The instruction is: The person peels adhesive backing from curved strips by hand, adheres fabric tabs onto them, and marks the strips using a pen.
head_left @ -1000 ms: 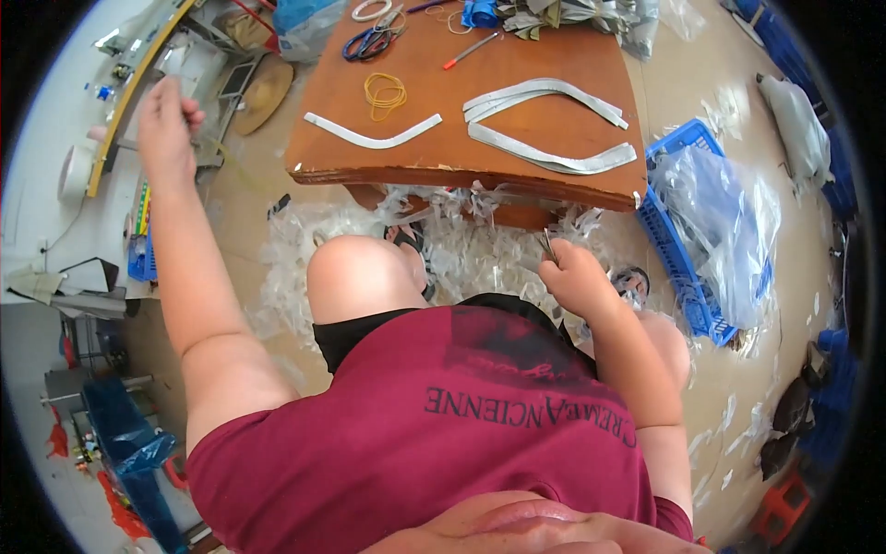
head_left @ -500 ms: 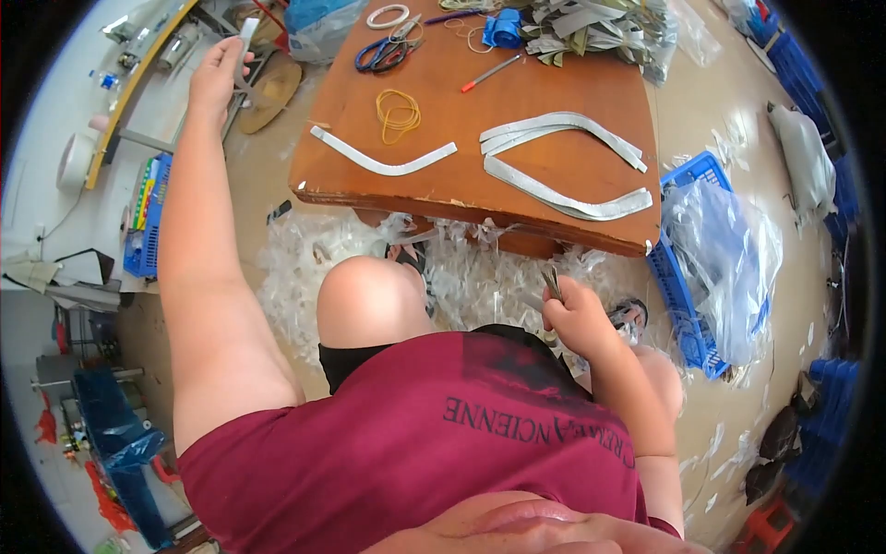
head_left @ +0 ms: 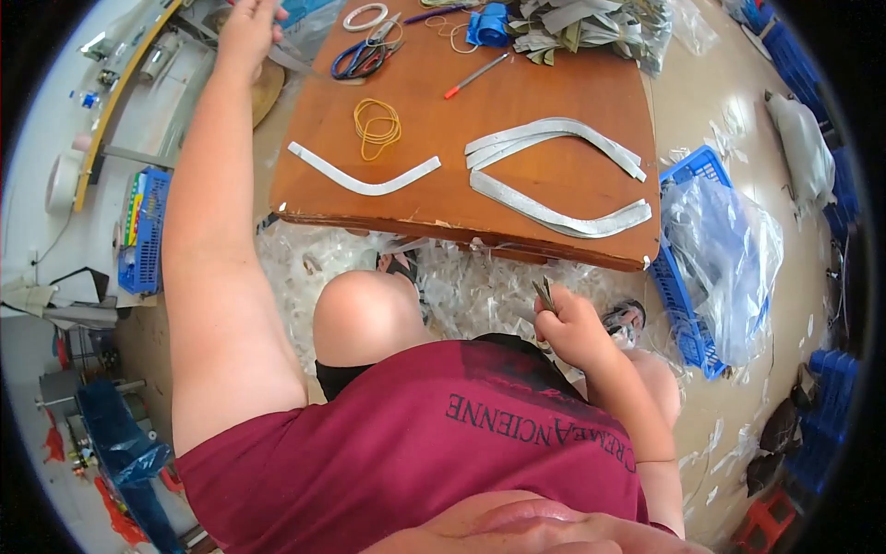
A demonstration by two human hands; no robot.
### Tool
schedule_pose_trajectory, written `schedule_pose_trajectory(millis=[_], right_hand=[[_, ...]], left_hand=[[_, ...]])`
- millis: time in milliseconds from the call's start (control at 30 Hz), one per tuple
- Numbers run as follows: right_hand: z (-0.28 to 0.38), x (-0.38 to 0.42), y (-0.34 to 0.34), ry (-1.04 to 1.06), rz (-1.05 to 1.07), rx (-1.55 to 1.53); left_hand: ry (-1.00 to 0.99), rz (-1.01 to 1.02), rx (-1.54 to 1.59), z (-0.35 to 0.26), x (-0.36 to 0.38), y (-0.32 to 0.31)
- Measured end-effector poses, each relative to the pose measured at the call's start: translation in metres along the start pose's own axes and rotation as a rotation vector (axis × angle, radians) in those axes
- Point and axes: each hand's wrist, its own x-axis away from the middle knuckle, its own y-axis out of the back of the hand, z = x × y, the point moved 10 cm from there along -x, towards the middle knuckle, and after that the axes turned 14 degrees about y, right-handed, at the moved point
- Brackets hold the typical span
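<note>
My left hand [head_left: 247, 39] is stretched far forward, beyond the table's left side, its fingers closed on a pale grey strip [head_left: 297, 63]. The strip's free end trails right toward the table edge, near the blue-handled scissors [head_left: 365, 57]. Low over my lap, my right hand [head_left: 574, 331] is closed around a small bundle of thin olive-grey strips [head_left: 544, 295], whose ends stick up past the thumb. On the wooden table [head_left: 406, 208] lie a single curved silvery strip [head_left: 369, 187] and, to its right, two groups of similar strips [head_left: 558, 208].
Yellow rubber bands [head_left: 377, 129], a red-tipped pen [head_left: 475, 77], a tape roll [head_left: 365, 17] and a heap of strips [head_left: 591, 37] share the table. Plastic scraps [head_left: 286, 268] cover the floor around my feet. A blue crate [head_left: 678, 305] with plastic bags stands right.
My left hand has moved forward and to the right, bringing its strip toward the table. The right hand stays low with its bundle. The view has shifted slightly.
</note>
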Motion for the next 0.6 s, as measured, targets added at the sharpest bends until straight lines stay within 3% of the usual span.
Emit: schedule_pose_trajectory(millis=[67, 133, 233, 333, 367, 467, 533, 600], right_hand=[[0.0, 0.001, 0.0, -0.027, 0.012, -0.031], [0.0, 0.001, 0.0, -0.034, 0.013, -0.052], [0.005, 0.003, 0.002, -0.025, 0.029, -0.044], [0.006, 0.005, 0.004, -0.011, 0.006, -0.05], [0.004, 0.005, 0.004, -0.011, -0.001, -0.054], [0.0, 0.004, 0.003, -0.011, -0.004, -0.051], [-0.002, 0.002, 0.001, -0.02, 0.011, -0.029], [-0.003, 0.0, 0.001, -0.017, 0.009, -0.009]], left_hand=[[-0.041, -0.176, -0.049, -0.058, 0.049, -0.008], [-0.125, -0.038, -0.068, -0.028, -0.015, 0.03], [-0.279, -0.204, -0.489, -0.055, 0.008, 0.035], [-0.271, -0.162, -0.777, -0.062, 0.034, 0.011], [-0.292, -0.096, -0.861, -0.059, 0.042, -0.003], [-0.653, 0.196, -1.022, -0.045, 0.064, -0.064], [-0.619, 0.453, -1.128, -0.017, 0.075, -0.116], [-0.652, 0.637, -0.966, 0.005, 0.095, -0.164]])
